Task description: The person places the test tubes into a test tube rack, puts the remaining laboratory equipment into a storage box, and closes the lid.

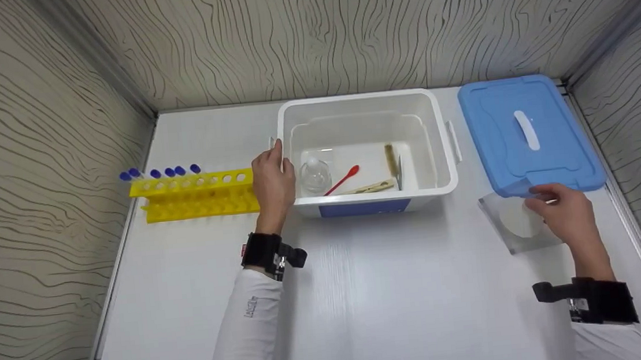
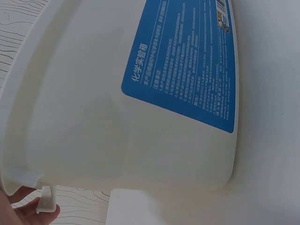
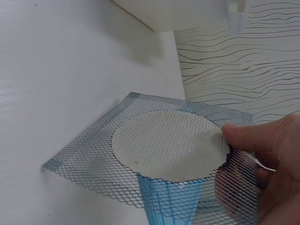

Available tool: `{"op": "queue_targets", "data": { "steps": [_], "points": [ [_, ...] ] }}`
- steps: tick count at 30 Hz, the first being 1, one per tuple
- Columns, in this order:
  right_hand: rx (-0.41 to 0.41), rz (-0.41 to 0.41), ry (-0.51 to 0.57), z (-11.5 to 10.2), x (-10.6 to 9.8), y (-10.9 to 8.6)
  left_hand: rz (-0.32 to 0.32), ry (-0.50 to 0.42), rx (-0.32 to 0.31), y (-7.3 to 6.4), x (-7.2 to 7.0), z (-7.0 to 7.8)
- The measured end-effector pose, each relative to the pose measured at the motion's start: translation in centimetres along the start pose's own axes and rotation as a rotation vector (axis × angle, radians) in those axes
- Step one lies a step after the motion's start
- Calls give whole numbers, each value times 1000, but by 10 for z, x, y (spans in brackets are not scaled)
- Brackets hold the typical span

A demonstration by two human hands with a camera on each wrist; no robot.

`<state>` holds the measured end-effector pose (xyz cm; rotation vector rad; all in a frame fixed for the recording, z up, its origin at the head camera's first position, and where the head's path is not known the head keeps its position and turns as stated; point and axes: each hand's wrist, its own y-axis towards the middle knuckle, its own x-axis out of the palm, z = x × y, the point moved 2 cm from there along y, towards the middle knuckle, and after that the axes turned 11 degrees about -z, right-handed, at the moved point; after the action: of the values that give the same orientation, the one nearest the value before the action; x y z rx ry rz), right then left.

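Observation:
My right hand (image 1: 570, 216) pinches a square wire gauze (image 3: 93, 154) with a pale round centre by one edge. Thumb on top and fingers beneath show in the right wrist view; the gauze is held above the table, near the front of the blue lid (image 1: 502, 129). My left hand (image 1: 274, 184) grips the left side of a white plastic box (image 1: 442, 184), its fingers about the side handle (image 2: 47, 199) in the left wrist view. Inside the box lie a clear glass vessel with a whitish top (image 1: 315, 177), a red spoon (image 1: 353, 171), a wooden clamp (image 1: 379, 187), a brush (image 1: 391, 159) and a thin metal tool (image 1: 400, 173).
Left of the box stands a yellow test tube rack (image 1: 201, 209) holding several blue-capped tubes (image 1: 195, 169). The lid lies to the box's right, its white handle (image 1: 527, 130) upward. Wood-patterned walls (image 1: 313, 35) border the white table (image 1: 389, 301) at the back and sides.

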<state>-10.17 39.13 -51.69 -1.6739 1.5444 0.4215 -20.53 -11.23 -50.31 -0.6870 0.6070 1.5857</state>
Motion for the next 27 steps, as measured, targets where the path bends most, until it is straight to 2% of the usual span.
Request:
{"op": "queue_targets", "data": {
  "steps": [9, 19, 23, 27],
  "points": [
    [-22, 61, 58, -26, -18, 4, -5, -6, -7, 0, 1, 2],
    [-90, 298, 116, -81, -45, 15, -27, -10, -4, 2, 2, 3],
    [-173, 389, 178, -109, -47, 18, -31, -13, -19, 0, 1, 1],
    [-304, 469, 224, -137, -48, 19, -22, -10, -16, 0, 0, 1]
  ]
}}
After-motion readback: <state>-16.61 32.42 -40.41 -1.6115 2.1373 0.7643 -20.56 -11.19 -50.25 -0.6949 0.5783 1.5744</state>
